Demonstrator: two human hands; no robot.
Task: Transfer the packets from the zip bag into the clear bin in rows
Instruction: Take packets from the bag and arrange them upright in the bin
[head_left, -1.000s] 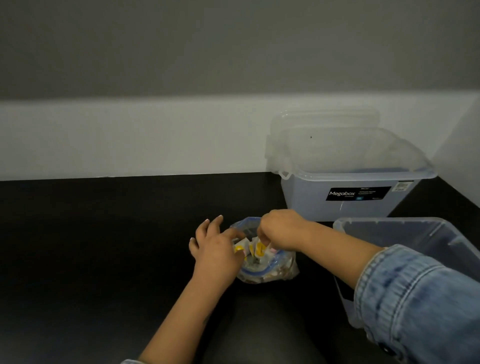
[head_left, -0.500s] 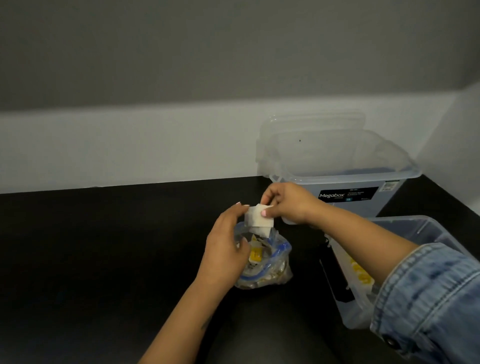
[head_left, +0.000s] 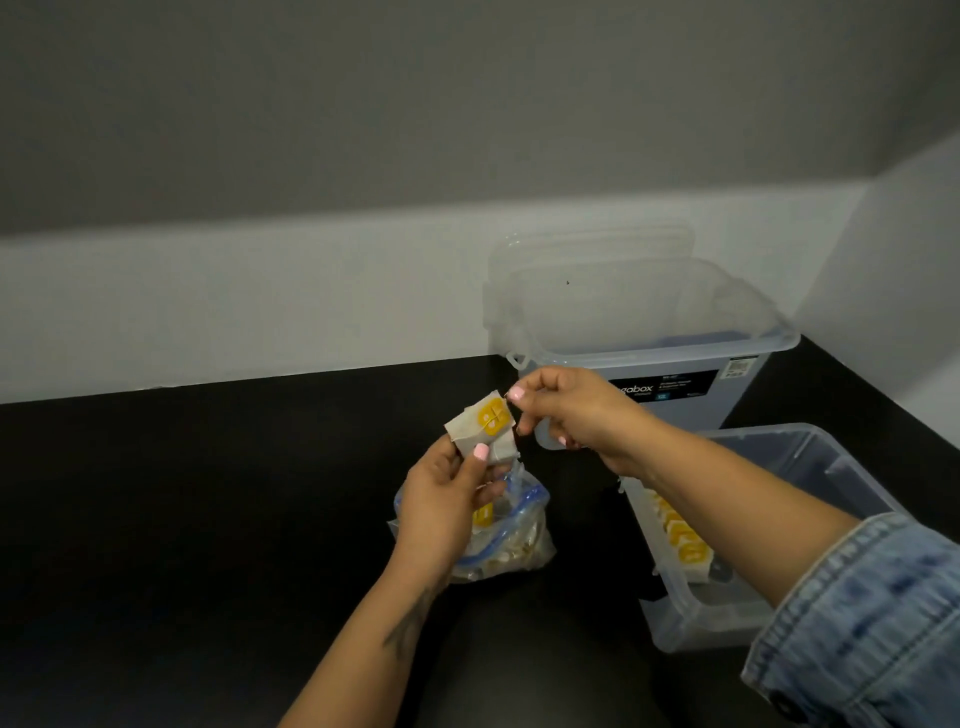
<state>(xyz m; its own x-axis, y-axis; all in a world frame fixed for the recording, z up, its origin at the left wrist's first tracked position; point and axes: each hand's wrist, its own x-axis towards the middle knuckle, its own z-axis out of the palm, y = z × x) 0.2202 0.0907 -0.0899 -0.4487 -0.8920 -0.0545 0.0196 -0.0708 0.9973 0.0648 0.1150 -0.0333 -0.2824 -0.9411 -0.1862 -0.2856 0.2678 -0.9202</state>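
Above the zip bag (head_left: 511, 545), my left hand (head_left: 447, 499) pinches a small stack of pale packets with yellow labels (head_left: 483, 428) between thumb and fingers. My right hand (head_left: 566, 410) pinches the right corner of the top packet with thumb and forefinger. The zip bag stands open on the black table with more packets inside, partly hidden behind my left hand. To the right, the low clear bin (head_left: 810, 457) holds a row of yellow-labelled packets (head_left: 680, 535) along its left wall, partly hidden by my right forearm.
A taller clear Megabox bin (head_left: 649, 353) with its lid (head_left: 592, 244) leaning behind it stands against the white wall at the back right. The black table (head_left: 208, 519) stretches to the left. A wall corner closes the right side.
My right hand has drawn packets out of the zip bag and lifted them. My left hand left the bag's rim and now holds the stack too.
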